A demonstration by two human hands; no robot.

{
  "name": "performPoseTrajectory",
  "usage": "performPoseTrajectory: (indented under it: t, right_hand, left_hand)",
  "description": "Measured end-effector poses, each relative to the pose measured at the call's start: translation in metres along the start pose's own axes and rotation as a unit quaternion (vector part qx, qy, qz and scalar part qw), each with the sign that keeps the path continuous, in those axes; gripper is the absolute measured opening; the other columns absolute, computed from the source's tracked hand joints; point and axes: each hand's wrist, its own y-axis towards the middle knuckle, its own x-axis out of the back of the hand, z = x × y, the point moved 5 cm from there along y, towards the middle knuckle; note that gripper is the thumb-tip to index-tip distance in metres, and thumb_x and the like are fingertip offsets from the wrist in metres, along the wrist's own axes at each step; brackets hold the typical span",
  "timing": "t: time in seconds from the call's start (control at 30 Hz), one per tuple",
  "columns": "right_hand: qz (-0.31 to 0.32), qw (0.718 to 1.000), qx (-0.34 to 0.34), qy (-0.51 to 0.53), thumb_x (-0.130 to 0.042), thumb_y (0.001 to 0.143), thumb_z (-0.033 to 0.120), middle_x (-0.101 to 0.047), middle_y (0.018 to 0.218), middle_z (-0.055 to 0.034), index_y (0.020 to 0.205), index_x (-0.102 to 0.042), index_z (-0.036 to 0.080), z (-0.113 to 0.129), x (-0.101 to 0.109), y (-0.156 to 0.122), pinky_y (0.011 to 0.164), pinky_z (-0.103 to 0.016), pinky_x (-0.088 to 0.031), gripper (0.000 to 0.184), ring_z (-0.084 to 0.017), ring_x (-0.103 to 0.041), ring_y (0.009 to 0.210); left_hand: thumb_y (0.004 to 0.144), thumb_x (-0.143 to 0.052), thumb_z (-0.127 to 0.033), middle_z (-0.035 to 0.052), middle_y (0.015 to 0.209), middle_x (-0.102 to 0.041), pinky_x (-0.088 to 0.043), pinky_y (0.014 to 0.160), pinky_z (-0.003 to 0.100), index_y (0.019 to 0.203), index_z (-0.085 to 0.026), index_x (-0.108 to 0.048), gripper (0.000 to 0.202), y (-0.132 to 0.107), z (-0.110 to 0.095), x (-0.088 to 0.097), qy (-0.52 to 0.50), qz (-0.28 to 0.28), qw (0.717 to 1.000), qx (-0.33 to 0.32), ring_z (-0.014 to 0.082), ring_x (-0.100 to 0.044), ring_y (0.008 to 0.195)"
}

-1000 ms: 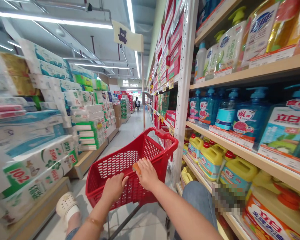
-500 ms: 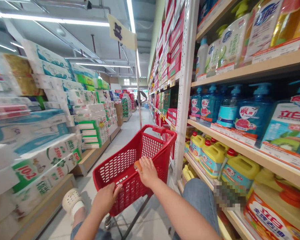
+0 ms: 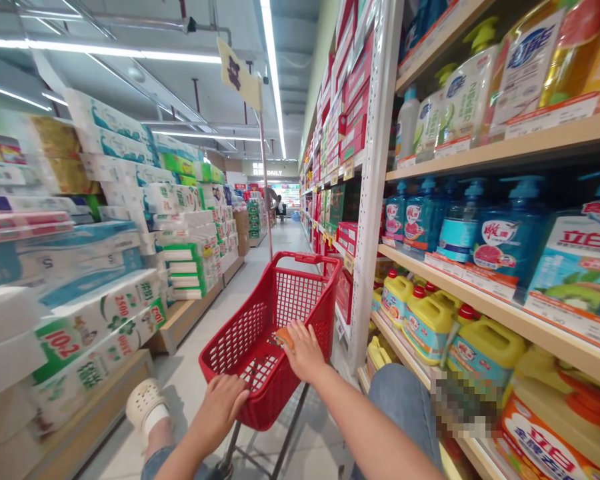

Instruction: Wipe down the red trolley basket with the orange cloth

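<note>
While L hand [image 3: 220, 405] and R hand [image 3: 305, 350] curl over rim [image 3: 305, 260], red plastic cart [image 3: 300, 293] looks light, stiff; rim's best grip.

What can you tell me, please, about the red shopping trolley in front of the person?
The red shopping trolley has a mesh basket of red plastic with a rounded rim, on thin dark metal legs. It stands on the pale tiled floor, and the left hand and right hand curl over its near rim.
</note>
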Motion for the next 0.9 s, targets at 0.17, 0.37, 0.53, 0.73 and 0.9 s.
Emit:
performPoseTrajectory:
  t: [0.17, 0.37, 0.53, 0.73, 0.9]
  right_hand:
    - [-0.006, 0.998, 0.060, 0.013, -0.039, 0.095, 0.040, -0.036, 0.147, -0.0085, 0.141, -0.038, 0.016, 0.017, -0.005, -0.024, 0.115, -0.044, -0.018, 0.052, -0.022, -0.021, 0.140]
    - [0.002, 0.996, 0.084, 0.013, -0.040, 0.095, 0.038, -0.044, 0.142, -0.0060, 0.138, -0.042, 0.020, -0.005, 0.014, -0.038, 0.115, -0.047, -0.017, 0.047, -0.020, -0.030, 0.136]
    - [-0.035, 0.999, 0.003, 0.006, -0.041, 0.094, 0.035, -0.044, 0.142, -0.0109, 0.134, -0.048, 0.014, -0.012, 0.012, -0.045, 0.114, -0.050, -0.020, 0.045, -0.025, -0.030, 0.136]
    - [-0.035, 0.998, 0.059, 0.009, -0.042, 0.094, 0.036, -0.047, 0.140, -0.0071, 0.136, -0.045, 0.018, -0.018, 0.019, -0.078, 0.114, -0.046, -0.022, 0.046, -0.022, -0.035, 0.134]
    - [-0.068, 0.998, -0.009, -0.011, -0.043, 0.094, 0.033, -0.046, 0.140, -0.0117, 0.135, -0.047, 0.013, -0.033, 0.015, -0.075, 0.113, -0.050, -0.023, 0.046, -0.025, -0.034, 0.134]
  left_hand:
    - [0.095, -0.028, -0.042, 0.0035, 0.092, -0.063, -0.037, 0.085, 0.037, 0.094, -0.023, -0.057, 0.035, 0.006, -0.016, -0.020, 0.023, -0.021, 0.999, -0.027, 0.0196, -0.053, 0.087]
    - [0.094, -0.031, -0.049, 0.0037, 0.089, -0.062, -0.035, 0.080, 0.036, 0.091, -0.021, -0.057, 0.038, 0.012, 0.001, -0.019, 0.066, -0.003, 0.997, -0.046, 0.0200, -0.052, 0.085]
    - [0.095, -0.029, -0.044, 0.0041, 0.085, -0.061, -0.034, 0.075, 0.035, 0.086, -0.020, -0.057, 0.038, 0.021, -0.014, -0.025, 0.116, -0.020, 0.993, -0.031, 0.0208, -0.052, 0.082]
    - [0.096, -0.028, -0.042, 0.0037, 0.083, -0.062, -0.034, 0.072, 0.033, 0.084, -0.020, -0.056, 0.038, 0.029, -0.039, -0.030, 0.097, -0.005, 0.992, -0.078, 0.0196, -0.053, 0.079]
    - [0.097, -0.026, -0.035, 0.0047, 0.079, -0.062, -0.035, 0.074, 0.035, 0.082, -0.019, -0.056, 0.037, 0.033, -0.051, -0.036, 0.108, -0.011, 0.992, -0.063, 0.0198, -0.054, 0.076]
